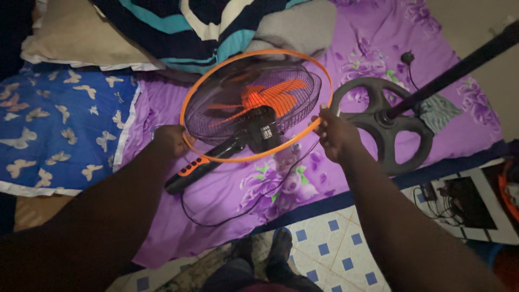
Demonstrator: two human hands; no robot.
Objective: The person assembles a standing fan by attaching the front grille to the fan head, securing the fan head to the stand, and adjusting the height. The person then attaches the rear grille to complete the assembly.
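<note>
Now both hands are on the orange rim (303, 58) that runs around the fan head (254, 108), which lies on the bed over a purple flowered sheet (281, 178). The left hand (172, 139) has its grip closed on the rim at the lower left, and the right hand (334, 132) has its grip closed on the rim at the right side, near the round black base (385, 127) of the stand. The black pole (459, 67) goes up from this base toward the upper right.

I judge the rim itself to be thin, light plastic, stiff enough to keep its circle but able to bend or crack if it is squeezed or twisted. The wire cage (216, 116) under it looks more rigid, though its thin wires can dent, and the orange blades (273, 97) inside are fragile. The motor housing (267, 132) in the middle is probably the heavy part, so the head will tip toward it when lifted. Holding the rim at two opposite sides, as the hands do, seems the balanced way; for carrying the whole head, the neck with the control panel (192, 167) looks stronger. The black cord (216, 219) lies loose on the sheet and may catch.
</note>
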